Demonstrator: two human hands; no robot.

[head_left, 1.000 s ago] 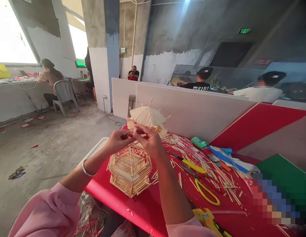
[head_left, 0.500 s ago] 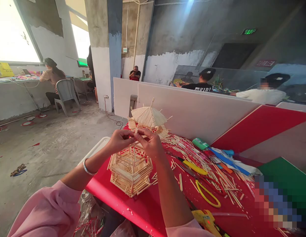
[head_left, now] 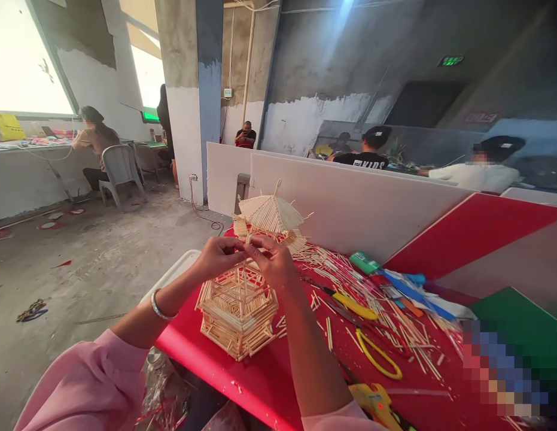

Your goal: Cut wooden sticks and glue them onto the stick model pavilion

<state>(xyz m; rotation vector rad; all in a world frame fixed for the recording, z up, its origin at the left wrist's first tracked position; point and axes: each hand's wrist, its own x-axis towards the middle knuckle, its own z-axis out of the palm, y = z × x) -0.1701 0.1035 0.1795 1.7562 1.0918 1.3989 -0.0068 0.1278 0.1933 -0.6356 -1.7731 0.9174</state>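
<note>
A small hexagonal building model [head_left: 237,314] made of pale wooden sticks stands on the red tabletop. Above its upper railing, my left hand [head_left: 222,254] and my right hand [head_left: 273,257] meet with fingertips pinched together. Between them shows the end of a thin wooden stick [head_left: 248,239], which seems to line up with an upright at the model's front. My fingers cover part of it, so I cannot tell whether it is joined there. Just behind my hands sits a finished-looking stick roof [head_left: 273,214], peaked and six-sided, its lower part partly hidden.
Loose sticks [head_left: 323,263] lie scattered on the red table [head_left: 278,365]. Yellow-handled scissors [head_left: 377,353], pliers [head_left: 354,304] and a yellow glue gun [head_left: 372,402] are right of my forearm. A white board [head_left: 341,197] stands along the back. Other people sit farther off.
My hands hold almost the same pinch at the same spot. The camera view has shifted very slightly; the model stays in place.
</note>
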